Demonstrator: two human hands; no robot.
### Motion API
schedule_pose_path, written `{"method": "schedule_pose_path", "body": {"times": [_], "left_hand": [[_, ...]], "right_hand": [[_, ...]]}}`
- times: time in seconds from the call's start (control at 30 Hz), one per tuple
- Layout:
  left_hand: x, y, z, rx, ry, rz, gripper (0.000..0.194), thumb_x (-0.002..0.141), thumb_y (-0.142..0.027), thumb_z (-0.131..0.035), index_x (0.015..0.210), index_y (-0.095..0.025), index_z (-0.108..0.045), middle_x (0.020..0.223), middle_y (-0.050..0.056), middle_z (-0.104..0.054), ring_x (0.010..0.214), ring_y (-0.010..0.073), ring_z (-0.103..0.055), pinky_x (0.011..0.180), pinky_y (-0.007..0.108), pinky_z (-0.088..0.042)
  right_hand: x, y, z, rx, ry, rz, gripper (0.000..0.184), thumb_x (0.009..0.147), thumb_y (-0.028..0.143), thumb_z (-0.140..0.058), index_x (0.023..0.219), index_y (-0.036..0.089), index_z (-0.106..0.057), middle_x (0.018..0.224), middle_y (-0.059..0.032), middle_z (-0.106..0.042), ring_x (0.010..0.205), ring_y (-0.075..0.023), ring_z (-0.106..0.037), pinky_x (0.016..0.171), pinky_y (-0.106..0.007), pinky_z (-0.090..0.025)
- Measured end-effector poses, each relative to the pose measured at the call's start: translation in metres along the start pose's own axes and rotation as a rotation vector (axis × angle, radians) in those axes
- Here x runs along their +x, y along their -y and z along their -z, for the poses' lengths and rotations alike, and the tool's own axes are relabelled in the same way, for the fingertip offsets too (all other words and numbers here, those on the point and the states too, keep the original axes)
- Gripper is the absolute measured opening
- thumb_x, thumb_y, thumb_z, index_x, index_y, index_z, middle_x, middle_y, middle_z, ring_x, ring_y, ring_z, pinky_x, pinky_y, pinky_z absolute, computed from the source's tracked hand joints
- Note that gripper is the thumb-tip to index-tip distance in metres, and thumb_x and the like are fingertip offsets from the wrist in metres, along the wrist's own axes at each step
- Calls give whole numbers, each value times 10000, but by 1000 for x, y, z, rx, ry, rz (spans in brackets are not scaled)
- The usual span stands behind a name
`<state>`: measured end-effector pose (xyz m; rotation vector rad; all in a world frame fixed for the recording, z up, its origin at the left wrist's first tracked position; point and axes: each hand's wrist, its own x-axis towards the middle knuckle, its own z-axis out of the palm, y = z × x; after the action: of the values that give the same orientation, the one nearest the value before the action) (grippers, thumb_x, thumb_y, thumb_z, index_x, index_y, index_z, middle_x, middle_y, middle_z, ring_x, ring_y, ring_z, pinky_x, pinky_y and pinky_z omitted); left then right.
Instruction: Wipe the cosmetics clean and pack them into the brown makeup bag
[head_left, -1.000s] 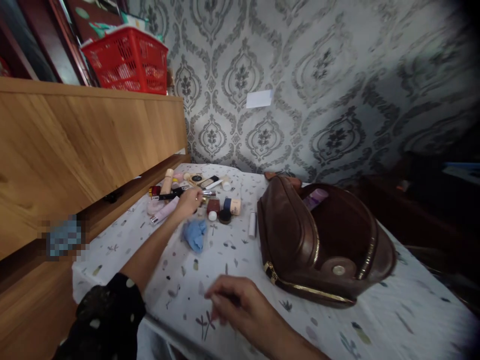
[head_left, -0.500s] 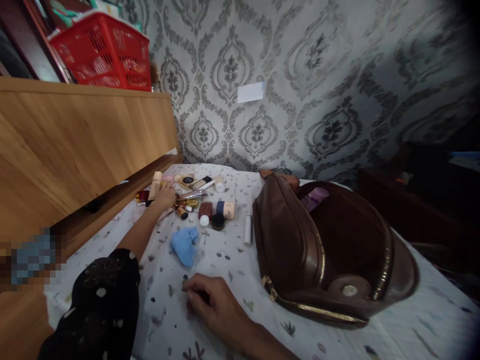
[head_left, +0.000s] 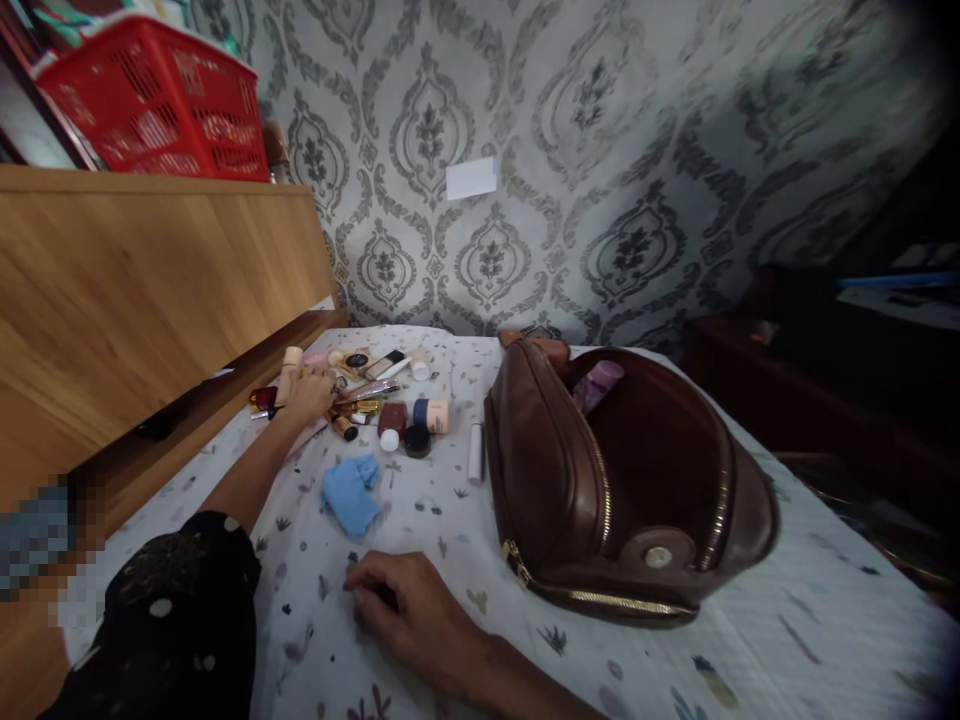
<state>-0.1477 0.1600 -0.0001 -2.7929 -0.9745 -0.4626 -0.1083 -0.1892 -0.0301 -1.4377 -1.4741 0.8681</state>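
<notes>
My left hand [head_left: 309,395] reaches over a cluster of make-up on the sheet. Its fingers look spread and bent down among the pieces; the tips are partly hidden. Beside it stands a beige tube [head_left: 291,368], with a dark red bottle [head_left: 262,399] to its left. Right of the hand lie a slim shiny tube [head_left: 375,391], a brown bottle [head_left: 344,426], a dark red bottle with a white cap [head_left: 392,420], a beige jar with a blue band [head_left: 432,415] and a round black jar [head_left: 417,441]. My right hand [head_left: 412,612] rests on the sheet, fingers loosely curled, nothing visible in them.
An unzipped brown leather bag [head_left: 525,470] stands at right, a purple bottle [head_left: 600,382] inside it. A white tube [head_left: 475,453] lies beside it. The blue cloth [head_left: 351,494] is crumpled near my right hand. A wooden cabinet [head_left: 150,290] with a red basket [head_left: 172,110] borders the left.
The view has turned slightly to the right, so everything appears shifted left. My left hand stays among the make-up and my right hand stays resting on the sheet.
</notes>
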Motion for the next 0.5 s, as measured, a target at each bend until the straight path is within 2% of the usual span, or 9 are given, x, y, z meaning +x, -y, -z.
{"method": "schedule_pose_path", "body": {"times": [0.07, 0.1, 0.2, 0.3, 0.5], "left_hand": [[-4, -1, 3, 59, 5, -3, 327, 894, -267, -600, 1157, -82, -546, 1230, 230, -591, 1214, 394, -489, 1017, 522, -370], [-7, -2, 4, 79, 11, -11, 341, 898, -266, -588, 1181, -86, -526, 1249, 236, -577, 1200, 389, -501, 1012, 504, -372], [-14, -4, 6, 96, 45, -63, 319, 941, -328, -536, 1184, -123, -502, 1145, 177, -630, 1052, 316, -587, 933, 406, -423], [-20, -7, 5, 94, 65, -117, 308, 977, -402, -484, 1159, -154, -506, 1038, 118, -658, 953, 272, -609, 852, 348, -445], [-32, -20, 11, 133, -3, -195, 392, 989, -426, -463, 1279, -166, -511, 1122, 143, -611, 1093, 311, -533, 951, 401, -387]], "right_hand": [[0, 0, 0, 11, -1, 1, 247, 828, 115, -543, 958, 169, -747, 694, 8, -641, 609, -121, -525, 650, -219, -422], [0, 0, 0, 16, -2, 3, 248, 828, 112, -541, 956, 168, -746, 692, 9, -639, 610, -119, -522, 648, -217, -420], [0, 0, -1, 22, -8, 5, 235, 830, 120, -544, 945, 159, -744, 676, 10, -623, 601, -116, -508, 628, -214, -405], [0, -2, -1, 30, -11, 8, 225, 835, 133, -548, 944, 159, -743, 670, 10, -619, 598, -117, -506, 624, -216, -400], [1, -1, 0, 32, -18, 7, 250, 818, 110, -546, 950, 151, -754, 705, -1, -642, 631, -120, -518, 631, -215, -398]]}}
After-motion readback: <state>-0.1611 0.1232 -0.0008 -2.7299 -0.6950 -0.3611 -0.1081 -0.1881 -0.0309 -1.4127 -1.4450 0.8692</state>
